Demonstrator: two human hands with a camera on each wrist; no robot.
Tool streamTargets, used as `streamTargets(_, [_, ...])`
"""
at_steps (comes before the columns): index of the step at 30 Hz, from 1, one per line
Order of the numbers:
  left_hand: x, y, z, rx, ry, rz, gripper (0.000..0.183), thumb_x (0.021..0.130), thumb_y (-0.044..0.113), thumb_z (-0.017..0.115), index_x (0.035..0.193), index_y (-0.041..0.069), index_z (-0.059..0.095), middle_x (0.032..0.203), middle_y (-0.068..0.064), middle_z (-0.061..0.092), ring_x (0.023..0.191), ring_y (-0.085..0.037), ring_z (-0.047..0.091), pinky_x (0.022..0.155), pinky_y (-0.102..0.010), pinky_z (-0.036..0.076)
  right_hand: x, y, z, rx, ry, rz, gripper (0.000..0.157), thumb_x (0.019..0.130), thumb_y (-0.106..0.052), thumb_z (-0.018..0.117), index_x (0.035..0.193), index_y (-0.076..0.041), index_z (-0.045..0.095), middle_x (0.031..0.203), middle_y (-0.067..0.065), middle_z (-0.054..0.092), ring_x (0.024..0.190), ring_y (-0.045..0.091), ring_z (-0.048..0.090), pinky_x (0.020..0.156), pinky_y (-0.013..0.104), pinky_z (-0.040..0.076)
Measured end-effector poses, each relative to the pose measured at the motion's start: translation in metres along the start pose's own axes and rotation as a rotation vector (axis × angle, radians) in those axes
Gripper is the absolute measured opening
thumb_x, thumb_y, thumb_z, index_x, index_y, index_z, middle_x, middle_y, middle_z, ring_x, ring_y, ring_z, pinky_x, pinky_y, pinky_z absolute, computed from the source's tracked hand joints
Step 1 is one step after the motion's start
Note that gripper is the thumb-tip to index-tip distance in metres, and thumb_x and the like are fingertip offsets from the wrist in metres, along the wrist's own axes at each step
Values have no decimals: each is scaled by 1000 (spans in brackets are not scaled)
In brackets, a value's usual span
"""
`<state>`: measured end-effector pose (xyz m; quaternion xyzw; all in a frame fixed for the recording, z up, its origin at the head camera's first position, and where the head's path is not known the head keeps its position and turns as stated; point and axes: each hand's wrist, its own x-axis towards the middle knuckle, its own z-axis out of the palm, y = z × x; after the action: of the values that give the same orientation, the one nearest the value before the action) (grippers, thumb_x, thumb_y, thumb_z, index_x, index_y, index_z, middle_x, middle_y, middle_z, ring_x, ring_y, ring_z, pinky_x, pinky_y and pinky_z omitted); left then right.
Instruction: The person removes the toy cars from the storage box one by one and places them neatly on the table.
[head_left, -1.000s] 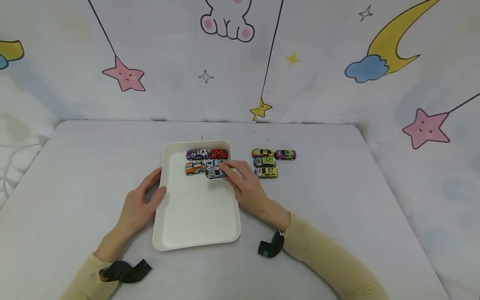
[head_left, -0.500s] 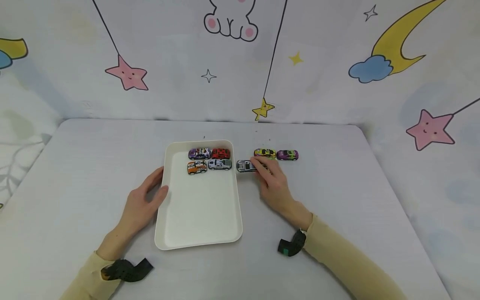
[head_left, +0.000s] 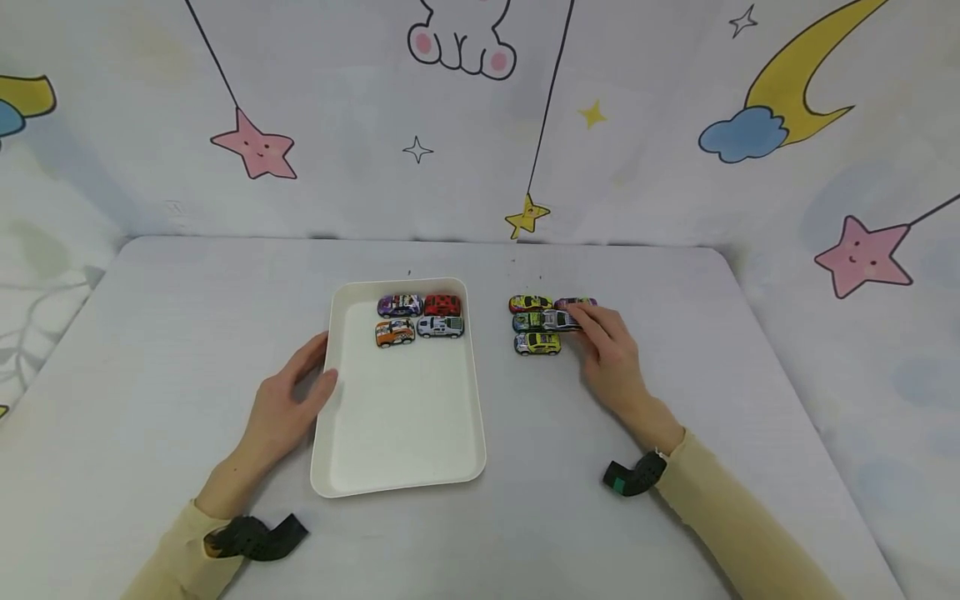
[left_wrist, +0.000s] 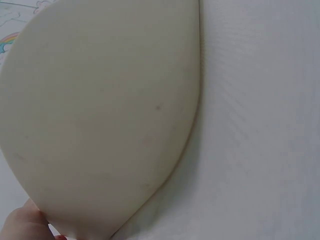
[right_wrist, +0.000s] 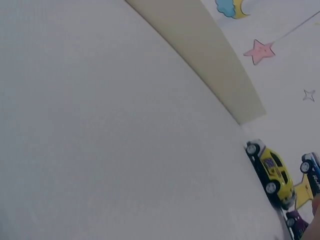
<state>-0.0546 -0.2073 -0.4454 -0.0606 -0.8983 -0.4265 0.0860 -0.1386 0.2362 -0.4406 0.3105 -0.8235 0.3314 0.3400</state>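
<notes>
My left hand (head_left: 281, 408) grips the left rim of a white rectangular tray (head_left: 397, 487), thumb over the edge. The tray's outer wall (left_wrist: 105, 115) fills much of the left wrist view. Between the right hand's (head_left: 618, 362) thumb and fingers is a silver toy car (head_left: 558, 321), its rear covered by the fingertips. It overlaps the end of a green toy car (head_left: 527, 322) in the head view. Around it are a yellow-and-red toy car (head_left: 530, 303), a purple one (head_left: 576, 302) partly hidden by the silver car and hand, and a yellow one (head_left: 537, 343).
Inside the tray's far right part stand a purple-and-white toy car (head_left: 400, 306), a red one (head_left: 442, 305), an orange one (head_left: 394, 333) and a pale grey one (head_left: 440, 327). Behind the white table (head_left: 225, 283) rises a backdrop printed with stars.
My right hand has carried the silver car rightward from over the tray, past the tray's right rim, to the cars on the table. The left hand stays at the tray.
</notes>
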Motion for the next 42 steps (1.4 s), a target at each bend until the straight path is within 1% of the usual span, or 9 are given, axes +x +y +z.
streamTargets(5, [2,2,1,4,-11,4,56,101,27,59,154,21,41,148,-11,54,136,-25,50,103,-11,29,-6,13,-15,-43,-18,40,39,84,19,66,121,6,68,118,24,66,109,39,60,101,26,43])
streamTargets(9, [2,2,0,17,-12,-1,57,101,28,59,154,23,40,147,-11,54,135,-32,50,104,-13,30,-8,18,-18,-56,-56,54,38,86,17,65,122,5,68,120,22,66,110,38,61,96,36,46])
streamTargets(10, [1,2,0,18,-10,-3,57,101,28,59,154,23,40,147,-11,54,135,-29,50,104,-13,30,-8,18,-17,-53,-61,60,38,86,17,65,122,5,68,120,21,66,110,37,60,95,38,46])
streamTargets(12, [0,1,-1,16,-8,-3,57,101,28,59,154,23,40,147,-11,54,136,-18,49,103,-11,29,-8,19,-16,-51,-63,72,37,86,17,65,121,5,68,120,21,67,110,37,61,93,42,47])
streamTargets(15, [-1,0,-1,8,2,1,57,101,27,60,154,23,41,147,-11,55,134,0,45,102,-9,28,-8,19,-16,-59,-74,96,37,86,17,65,121,5,68,120,20,66,110,36,60,94,42,46])
streamTargets(17, [-1,0,-2,4,5,3,56,101,27,60,154,22,41,146,-11,55,131,8,43,102,-8,27,-9,20,-16,-66,-82,105,37,87,17,65,121,5,68,121,20,66,111,36,60,94,42,46])
streamTargets(29, [-1,2,-2,17,1,3,57,101,28,60,154,23,41,146,-12,55,133,1,45,103,-10,28,-10,22,-17,-86,-140,139,34,87,14,66,120,6,68,118,21,64,110,34,60,90,43,49])
streamTargets(37, [-1,3,-2,17,6,0,56,101,27,60,154,24,41,146,-11,55,131,7,43,102,-8,27,-10,20,-18,-100,-169,148,32,86,15,67,117,7,69,116,21,64,108,35,60,89,44,49])
streamTargets(42, [-1,3,-2,17,2,-5,56,101,28,59,154,25,41,146,-11,55,133,3,45,102,-9,27,-9,19,-19,-111,-183,160,32,87,14,66,118,7,68,117,21,63,109,35,60,90,44,49])
